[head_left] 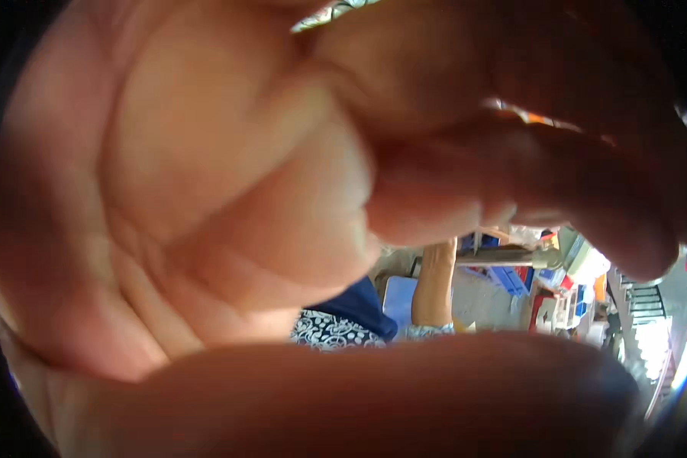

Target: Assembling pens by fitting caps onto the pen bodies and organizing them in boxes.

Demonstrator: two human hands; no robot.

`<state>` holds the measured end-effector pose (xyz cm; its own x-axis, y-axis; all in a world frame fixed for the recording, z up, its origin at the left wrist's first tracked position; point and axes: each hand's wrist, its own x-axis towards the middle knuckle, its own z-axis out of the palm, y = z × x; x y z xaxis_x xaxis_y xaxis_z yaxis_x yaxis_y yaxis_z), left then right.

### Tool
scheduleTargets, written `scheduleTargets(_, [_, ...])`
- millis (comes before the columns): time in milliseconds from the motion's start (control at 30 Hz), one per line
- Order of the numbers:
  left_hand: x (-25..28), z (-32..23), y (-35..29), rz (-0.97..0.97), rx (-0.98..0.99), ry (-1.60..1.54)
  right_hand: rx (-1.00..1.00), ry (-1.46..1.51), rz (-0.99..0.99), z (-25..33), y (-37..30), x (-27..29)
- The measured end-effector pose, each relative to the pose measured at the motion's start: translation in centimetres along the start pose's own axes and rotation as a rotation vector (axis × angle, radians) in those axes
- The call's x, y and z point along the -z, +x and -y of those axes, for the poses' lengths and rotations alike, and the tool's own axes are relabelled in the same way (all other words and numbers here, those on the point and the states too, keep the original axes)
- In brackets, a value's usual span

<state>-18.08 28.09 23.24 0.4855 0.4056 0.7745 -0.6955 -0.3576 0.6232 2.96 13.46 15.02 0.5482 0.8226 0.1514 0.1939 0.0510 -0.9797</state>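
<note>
My left hand (pixel 267 175) fills most of the head view, held very close to the camera and blurred. It spreads in from the left with its palm side showing. The fingers reach toward the right with a gap between the upper ones and the lowest digit. Nothing shows in its grasp. Through that gap appears a bare right forearm (pixel 433 290) with a patterned cuff at its lower end; the right hand is hidden behind the large fingers. Left of this forearm lies dark blue cloth with a white swirl pattern (pixel 336 330).
Beyond the fingers, a pale bar (pixel 504 258) crosses near a blue crate (pixel 511 280). A light blue panel (pixel 399 296) stands beside the forearm. Several boxes and mixed goods (pixel 557 309) are piled at the right, near a dark rack with rungs (pixel 647 301).
</note>
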Motion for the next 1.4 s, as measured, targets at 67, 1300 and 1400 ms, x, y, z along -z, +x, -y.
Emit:
scheduleTargets(67, [0.0,0.1,0.1,0.013,0.03,-0.022,-0.054,-0.029,-0.018,-0.9,1.9,0.4])
scheduleTargets(1300, [8.4,-16.2,-4.2,-0.017,0.197,-0.086,0.424,0.724,0.325,8.6,-0.3,-1.9])
scheduleTargets(1400, [-1.5,-7.7,-0.8,-0.121,0.186,-0.078,0.5,0.627,0.675,5.7,2.9,4.9])
